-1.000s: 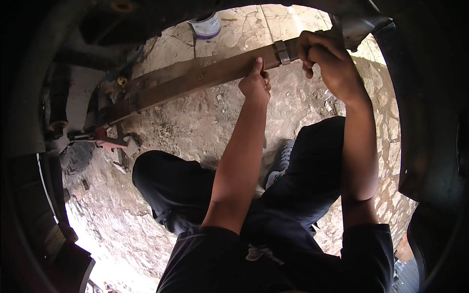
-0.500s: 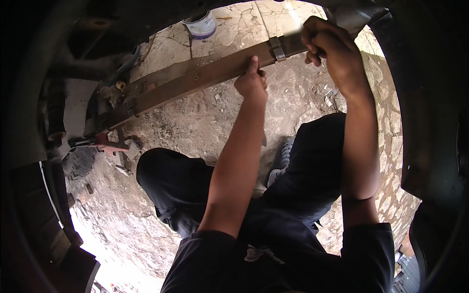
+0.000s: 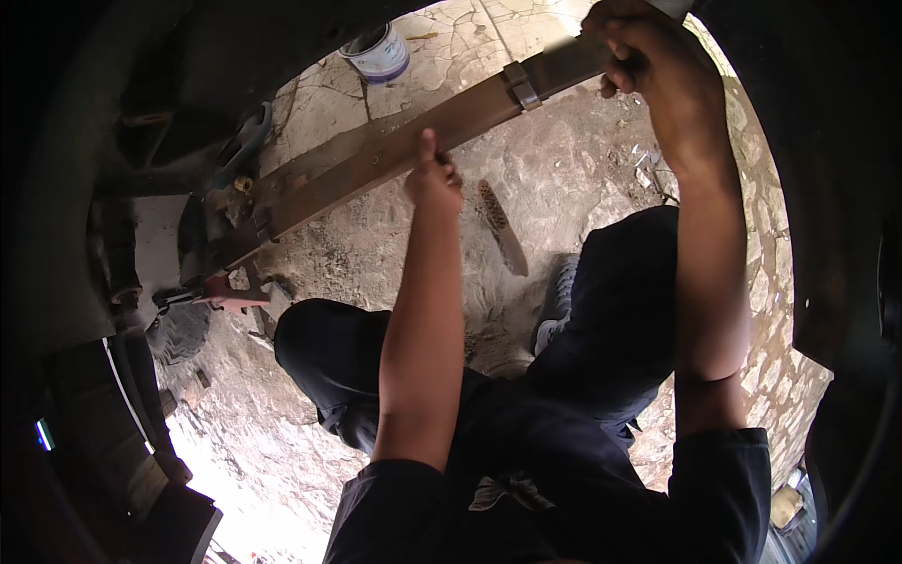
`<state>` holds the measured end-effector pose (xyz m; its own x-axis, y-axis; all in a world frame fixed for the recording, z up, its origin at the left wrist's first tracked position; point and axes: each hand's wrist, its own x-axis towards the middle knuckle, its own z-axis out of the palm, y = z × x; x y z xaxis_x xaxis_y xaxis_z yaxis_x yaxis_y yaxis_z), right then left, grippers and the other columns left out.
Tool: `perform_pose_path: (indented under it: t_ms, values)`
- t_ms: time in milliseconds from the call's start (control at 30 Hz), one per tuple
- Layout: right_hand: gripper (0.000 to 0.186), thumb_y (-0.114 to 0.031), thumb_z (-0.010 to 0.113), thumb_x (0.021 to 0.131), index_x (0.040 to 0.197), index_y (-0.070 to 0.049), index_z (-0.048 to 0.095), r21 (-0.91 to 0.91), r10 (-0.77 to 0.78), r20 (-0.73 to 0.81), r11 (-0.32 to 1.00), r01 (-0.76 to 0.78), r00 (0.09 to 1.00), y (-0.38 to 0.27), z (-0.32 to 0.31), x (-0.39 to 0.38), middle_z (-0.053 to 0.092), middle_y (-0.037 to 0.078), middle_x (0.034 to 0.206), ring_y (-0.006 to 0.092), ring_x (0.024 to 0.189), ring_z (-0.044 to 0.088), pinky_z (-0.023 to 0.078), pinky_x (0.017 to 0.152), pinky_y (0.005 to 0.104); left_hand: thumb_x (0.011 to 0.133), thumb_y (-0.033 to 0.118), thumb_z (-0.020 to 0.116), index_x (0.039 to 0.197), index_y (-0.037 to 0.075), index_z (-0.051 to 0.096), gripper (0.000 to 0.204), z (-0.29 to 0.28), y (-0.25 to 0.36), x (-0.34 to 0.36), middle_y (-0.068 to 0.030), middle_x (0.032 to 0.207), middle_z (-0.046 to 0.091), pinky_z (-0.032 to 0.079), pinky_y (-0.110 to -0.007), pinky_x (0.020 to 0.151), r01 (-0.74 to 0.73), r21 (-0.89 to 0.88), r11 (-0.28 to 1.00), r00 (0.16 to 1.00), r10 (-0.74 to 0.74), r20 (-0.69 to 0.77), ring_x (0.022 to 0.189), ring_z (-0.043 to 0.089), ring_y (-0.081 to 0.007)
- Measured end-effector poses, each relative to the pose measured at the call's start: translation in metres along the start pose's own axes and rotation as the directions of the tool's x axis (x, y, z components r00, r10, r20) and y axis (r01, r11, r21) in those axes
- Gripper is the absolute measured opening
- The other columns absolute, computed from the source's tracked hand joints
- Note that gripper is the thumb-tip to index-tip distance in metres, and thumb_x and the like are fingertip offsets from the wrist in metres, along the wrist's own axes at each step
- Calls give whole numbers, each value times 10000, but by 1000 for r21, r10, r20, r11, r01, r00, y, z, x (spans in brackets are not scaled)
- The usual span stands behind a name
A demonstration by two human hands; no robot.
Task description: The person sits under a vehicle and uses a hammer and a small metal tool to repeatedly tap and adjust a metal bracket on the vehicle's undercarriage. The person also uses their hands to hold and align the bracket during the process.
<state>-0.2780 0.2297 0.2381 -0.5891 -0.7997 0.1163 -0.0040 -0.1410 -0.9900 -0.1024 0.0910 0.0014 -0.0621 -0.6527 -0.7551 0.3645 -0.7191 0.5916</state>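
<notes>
A long brown metal bar [image 3: 357,174] runs diagonally overhead, with a bright metal bracket [image 3: 521,85] around it. My left hand [image 3: 433,172] is at its lower edge, one finger stretched up over the bar and the others loosely curled, with nothing visible in them; I cannot tell whether it touches. My right hand [image 3: 662,85] is curled at the bar's upper right end, right of the bracket; what its fingers hold is hidden. A long, narrow brown tool with a speckled end [image 3: 503,230] lies on the ground below the bar.
Dark metal structure [image 3: 836,235] surrounds me. A white and purple tin [image 3: 376,64] stands on cracked tiles beyond the bar. A red metal piece [image 3: 225,296] is at the left. My bent knees [image 3: 319,338] rest above the rough stone ground.
My left hand has moved left and down along the bar, uncovering the narrow tool. My right hand has moved up and right. The view has shifted slightly.
</notes>
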Motion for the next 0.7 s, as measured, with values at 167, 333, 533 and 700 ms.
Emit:
perform_pose_path:
  t_ms: [167, 333, 533, 700]
  values:
    - [174, -45, 487, 951, 1045, 7, 624, 98, -65, -58, 993, 71, 996, 7, 14, 11, 506, 1, 789, 87, 595, 505, 476, 540, 235, 939, 428, 726, 876, 221, 656, 227, 77, -31, -25, 63, 689, 475, 265, -233, 457, 142, -19, 990, 956, -132, 264, 532, 384, -72]
    - [146, -63, 504, 1017, 1101, -21, 615, 129, -95, -70, 986, 104, 993, 17, 38, 19, 510, 7, 855, 78, 616, 502, 451, 529, 220, 895, 400, 788, 815, 154, 660, 289, 70, -29, -13, 30, 686, 547, 265, -229, 412, 144, 5, 990, 939, -138, 314, 490, 405, -79]
    - [150, -57, 515, 1007, 1107, -18, 619, 165, -123, -49, 978, 130, 991, 9, 26, 11, 525, 12, 854, 79, 619, 521, 457, 529, 210, 904, 443, 766, 952, 222, 705, 234, -7, -5, -4, 88, 679, 460, 222, -240, 444, 39, 40, 998, 990, -44, 130, 502, 336, -54]
    - [211, -188, 539, 964, 1061, -41, 655, 162, -216, 9, 964, 212, 976, 17, -1, 6, 492, -20, 789, 98, 634, 486, 437, 646, 287, 893, 431, 783, 920, 174, 731, 264, -1, -7, -12, 57, 676, 513, 246, -231, 422, 26, -2, 1000, 997, -26, 78, 496, 391, -47]
